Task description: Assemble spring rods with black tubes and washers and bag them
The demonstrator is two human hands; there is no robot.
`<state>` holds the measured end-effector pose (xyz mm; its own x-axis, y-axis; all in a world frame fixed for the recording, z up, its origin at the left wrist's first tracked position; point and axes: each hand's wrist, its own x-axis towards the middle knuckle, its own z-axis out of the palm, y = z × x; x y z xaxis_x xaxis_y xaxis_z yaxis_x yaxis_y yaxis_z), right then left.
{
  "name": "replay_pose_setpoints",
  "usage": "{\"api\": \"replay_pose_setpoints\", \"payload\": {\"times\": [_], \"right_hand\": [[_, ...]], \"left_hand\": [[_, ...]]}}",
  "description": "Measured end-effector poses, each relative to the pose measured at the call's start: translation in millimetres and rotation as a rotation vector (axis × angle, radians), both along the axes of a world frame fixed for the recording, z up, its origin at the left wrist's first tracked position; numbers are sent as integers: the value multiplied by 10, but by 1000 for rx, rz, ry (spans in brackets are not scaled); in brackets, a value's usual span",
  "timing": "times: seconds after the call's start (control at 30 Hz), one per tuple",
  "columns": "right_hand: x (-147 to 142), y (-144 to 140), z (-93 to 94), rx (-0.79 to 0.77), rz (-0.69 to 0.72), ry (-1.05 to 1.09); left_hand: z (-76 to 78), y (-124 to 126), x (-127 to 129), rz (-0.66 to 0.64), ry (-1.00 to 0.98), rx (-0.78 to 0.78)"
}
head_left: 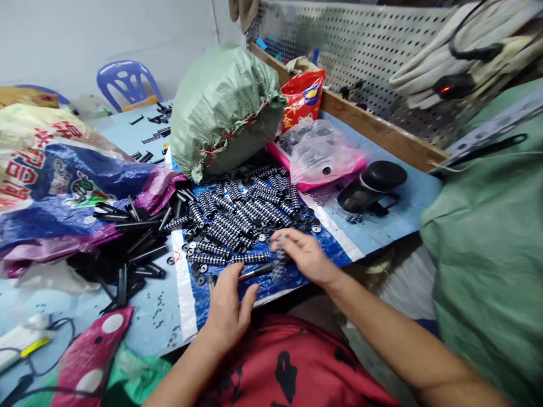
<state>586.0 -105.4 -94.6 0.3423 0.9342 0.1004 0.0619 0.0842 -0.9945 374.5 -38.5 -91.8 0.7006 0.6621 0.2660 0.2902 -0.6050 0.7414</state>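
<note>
My right hand [307, 255] pinches a black-and-white checkered, ridged tube [279, 264], blurred and hanging upright over the front of the blue sheet. To its left is my left hand [229, 305], its thumb held apart from the index finger and the other fingers mostly hidden behind its back. Beside that hand lies a dark-handled tool [258, 272]; a metal end shows on the hand's other side, and the middle is covered. Many similar checkered tubes [229, 229] are heaped just beyond both hands. Small round black caps [200, 279] are scattered around the heap.
A stuffed green woven sack [224, 107] stands behind the heap. Black plastic pieces [144, 249] spill from a printed bag [85, 175] on the left. On the right are a pink tray [311, 183] with a clear bag and a black lidded mug [373, 186]. A wooden ledge [382, 130] borders the table.
</note>
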Motion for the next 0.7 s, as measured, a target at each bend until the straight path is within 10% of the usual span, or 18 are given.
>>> {"api": "replay_pose_setpoints", "payload": {"times": [0.17, 0.37, 0.7], "right_hand": [[891, -172, -254, -207, -205, -333], [957, -232, -481, -220, -498, -1023], [551, -144, -110, 217, -355, -948]], "left_hand": [[-147, 148, -153, -105, 293, 721], [-200, 165, -153, -156, 412, 721], [-103, 29, 568, -360, 465, 619]]}}
